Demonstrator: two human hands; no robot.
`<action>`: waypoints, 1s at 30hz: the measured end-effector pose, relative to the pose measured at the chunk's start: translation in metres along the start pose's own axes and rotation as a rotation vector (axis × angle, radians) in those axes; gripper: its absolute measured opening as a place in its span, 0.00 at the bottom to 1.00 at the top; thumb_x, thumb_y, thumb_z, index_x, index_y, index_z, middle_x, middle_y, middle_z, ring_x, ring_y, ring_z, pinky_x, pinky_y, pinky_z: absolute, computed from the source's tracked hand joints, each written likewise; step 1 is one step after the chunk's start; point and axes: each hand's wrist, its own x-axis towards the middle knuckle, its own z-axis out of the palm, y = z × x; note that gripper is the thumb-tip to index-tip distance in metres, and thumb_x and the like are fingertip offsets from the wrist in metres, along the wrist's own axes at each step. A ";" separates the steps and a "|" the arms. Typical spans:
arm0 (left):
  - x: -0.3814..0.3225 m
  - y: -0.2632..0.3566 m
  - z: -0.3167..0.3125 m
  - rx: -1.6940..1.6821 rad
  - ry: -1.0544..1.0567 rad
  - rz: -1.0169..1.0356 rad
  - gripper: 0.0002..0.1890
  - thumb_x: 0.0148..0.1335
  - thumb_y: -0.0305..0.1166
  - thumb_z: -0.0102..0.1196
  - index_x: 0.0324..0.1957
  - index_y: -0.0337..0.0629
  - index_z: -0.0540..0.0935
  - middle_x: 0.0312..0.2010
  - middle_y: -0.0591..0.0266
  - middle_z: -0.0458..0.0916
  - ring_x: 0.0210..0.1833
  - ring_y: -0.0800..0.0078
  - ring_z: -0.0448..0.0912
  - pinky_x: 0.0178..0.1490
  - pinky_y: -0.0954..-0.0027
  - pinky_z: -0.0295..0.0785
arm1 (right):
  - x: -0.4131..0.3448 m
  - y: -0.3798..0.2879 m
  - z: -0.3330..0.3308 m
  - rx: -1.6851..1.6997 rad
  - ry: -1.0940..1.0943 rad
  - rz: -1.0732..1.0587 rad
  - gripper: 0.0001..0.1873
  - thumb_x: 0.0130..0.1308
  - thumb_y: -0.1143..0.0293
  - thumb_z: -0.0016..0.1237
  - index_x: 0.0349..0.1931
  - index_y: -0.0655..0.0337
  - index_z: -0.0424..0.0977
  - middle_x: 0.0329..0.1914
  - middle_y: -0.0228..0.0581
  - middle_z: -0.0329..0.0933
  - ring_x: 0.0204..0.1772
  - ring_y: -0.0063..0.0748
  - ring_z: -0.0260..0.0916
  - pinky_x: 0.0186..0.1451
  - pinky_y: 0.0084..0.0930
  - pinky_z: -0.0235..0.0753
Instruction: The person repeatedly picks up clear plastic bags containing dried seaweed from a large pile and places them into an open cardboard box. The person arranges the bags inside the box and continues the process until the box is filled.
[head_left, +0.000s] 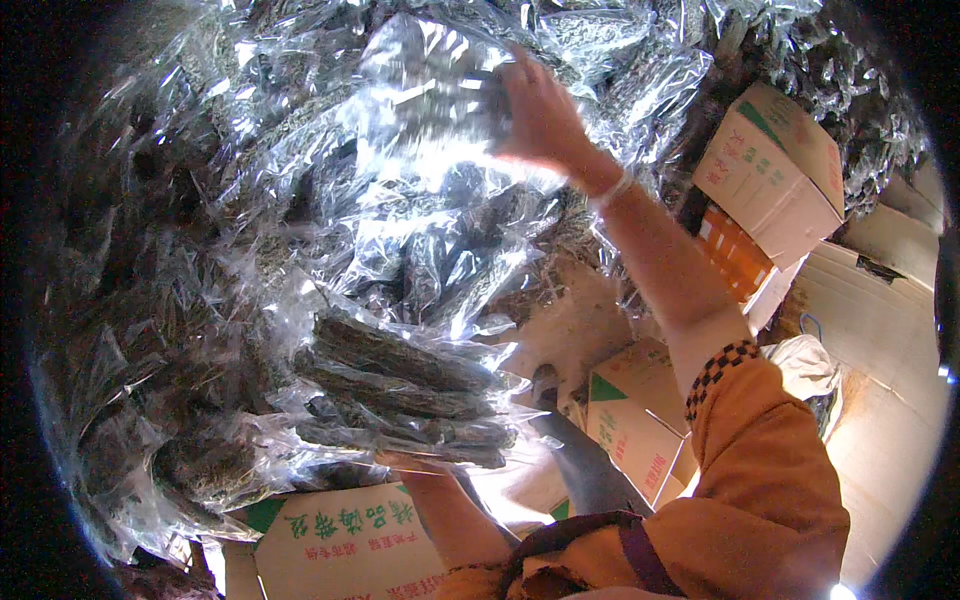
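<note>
A stack of clear plastic bags filled with dark, stringy dried stuff, perhaps seaweed (409, 390), rests on my left hand (396, 460). Most of that hand is hidden beneath the stack; only a bit of it and the forearm show. Higher up, my right hand (541, 116) reaches over a large heap of similar bags (300, 187). Its fingers are at the edge of a shiny filled bag (439, 82), which is blurred along with the hand and appears gripped.
A printed cardboard box (352, 532) stands below my left forearm. Another carton (634, 412) sits beside my leg (592, 457). At right, a tilted carton (772, 172) lies over orange packs (731, 251). Large cardboard sheets (877, 337) and a whitish cloth or bag (802, 367) are further right.
</note>
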 end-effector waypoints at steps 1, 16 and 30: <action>0.000 0.000 0.000 0.002 0.002 -0.006 0.36 0.50 0.36 0.64 0.62 0.40 0.69 0.56 0.56 0.73 0.56 0.61 0.73 0.58 0.56 0.72 | 0.018 0.014 -0.011 -0.115 -0.038 -0.028 0.49 0.30 0.55 0.71 0.57 0.62 0.63 0.72 0.60 0.50 0.70 0.64 0.53 0.68 0.56 0.60; -0.003 -0.010 -0.002 0.135 0.024 -0.086 0.36 0.49 0.36 0.64 0.62 0.40 0.69 0.55 0.57 0.72 0.55 0.61 0.73 0.58 0.56 0.71 | -0.100 0.053 -0.034 0.534 -0.671 0.260 0.50 0.38 0.49 0.71 0.58 0.70 0.63 0.60 0.60 0.65 0.61 0.54 0.67 0.65 0.39 0.65; -0.051 -0.069 -0.035 0.660 0.205 -0.420 0.36 0.48 0.36 0.64 0.62 0.39 0.69 0.55 0.57 0.72 0.55 0.62 0.73 0.58 0.57 0.71 | -0.428 -0.079 -0.045 1.320 -0.527 0.903 0.62 0.36 0.46 0.74 0.65 0.72 0.52 0.64 0.58 0.61 0.70 0.48 0.55 0.72 0.38 0.55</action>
